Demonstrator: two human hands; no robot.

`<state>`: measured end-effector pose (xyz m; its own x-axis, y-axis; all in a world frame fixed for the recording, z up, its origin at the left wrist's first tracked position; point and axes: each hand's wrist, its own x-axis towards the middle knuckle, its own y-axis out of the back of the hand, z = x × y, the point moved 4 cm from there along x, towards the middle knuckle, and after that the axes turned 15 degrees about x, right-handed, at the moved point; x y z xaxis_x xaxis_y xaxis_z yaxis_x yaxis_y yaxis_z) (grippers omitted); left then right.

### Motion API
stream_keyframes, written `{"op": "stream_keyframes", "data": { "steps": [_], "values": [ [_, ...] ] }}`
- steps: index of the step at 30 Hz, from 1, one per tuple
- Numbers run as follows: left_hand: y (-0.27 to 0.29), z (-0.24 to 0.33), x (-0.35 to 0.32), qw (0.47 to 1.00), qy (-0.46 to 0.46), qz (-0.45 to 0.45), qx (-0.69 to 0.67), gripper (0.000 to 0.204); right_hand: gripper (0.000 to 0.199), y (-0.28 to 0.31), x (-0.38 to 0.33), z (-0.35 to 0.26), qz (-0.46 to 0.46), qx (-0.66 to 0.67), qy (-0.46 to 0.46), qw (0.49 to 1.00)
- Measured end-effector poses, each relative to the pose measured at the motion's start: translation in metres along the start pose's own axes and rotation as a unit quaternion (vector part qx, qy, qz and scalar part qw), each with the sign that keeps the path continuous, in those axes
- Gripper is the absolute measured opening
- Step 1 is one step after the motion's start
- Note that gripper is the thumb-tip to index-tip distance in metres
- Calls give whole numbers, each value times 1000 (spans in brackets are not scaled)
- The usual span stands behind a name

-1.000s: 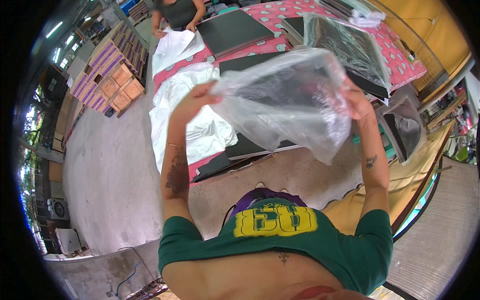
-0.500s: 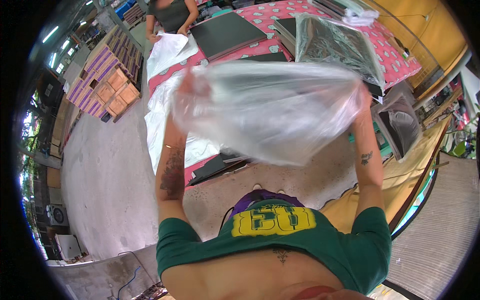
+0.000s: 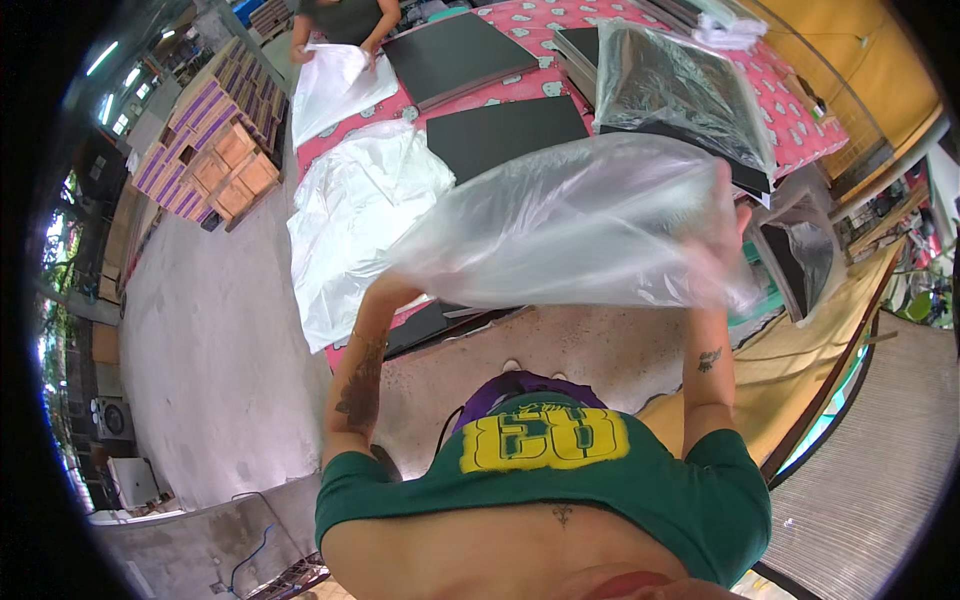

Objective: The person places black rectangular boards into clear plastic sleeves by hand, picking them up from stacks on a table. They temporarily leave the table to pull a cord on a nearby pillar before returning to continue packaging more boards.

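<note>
A clear plastic bag [image 3: 560, 225] is stretched in the air between my hands, puffed out and smeared by motion. My left hand [image 3: 412, 284] grips its lower left end, the fingers partly covered by film. At the right end my right hand [image 3: 712, 235] is closed on the bag; it shows blurred through the plastic. Beneath and beyond the bag lies a flat black panel [image 3: 505, 132] on the table. To the left is a heap of white plastic sheets or bags [image 3: 365, 215]. The near table edge carries another dark panel [image 3: 425, 328], partly hidden by the bag.
The table has a pink patterned cover [image 3: 525, 35]. On it stand stacked black panels [image 3: 460, 60] and a plastic-wrapped panel [image 3: 680, 85]. Across it, a person [image 3: 345, 25] handles a white bag [image 3: 340, 85]. Another wrapped panel [image 3: 795, 260] leans at the right; stacked boxes [image 3: 215, 130] stand left.
My left hand has come down and slightly right, and the bag has tilted and swung right. The black panel and white heap behind it show more fully.
</note>
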<state>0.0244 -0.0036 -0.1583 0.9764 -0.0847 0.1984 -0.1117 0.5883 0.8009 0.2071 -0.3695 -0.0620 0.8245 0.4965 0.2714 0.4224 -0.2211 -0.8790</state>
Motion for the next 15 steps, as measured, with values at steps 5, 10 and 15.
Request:
{"op": "stream_keyframes", "data": {
  "steps": [5,10,15],
  "values": [
    [-16,-72,-48,975,7,69,212,42,55,84,-14,26,-35,-36,-227,972],
    [-20,81,-17,898,112,-358,-230,44,54,125,2,-27,113,111,-200,967],
    [7,50,-54,824,164,52,-540,37,57,168,-65,-1,-105,-222,-439,864]
  ]
}}
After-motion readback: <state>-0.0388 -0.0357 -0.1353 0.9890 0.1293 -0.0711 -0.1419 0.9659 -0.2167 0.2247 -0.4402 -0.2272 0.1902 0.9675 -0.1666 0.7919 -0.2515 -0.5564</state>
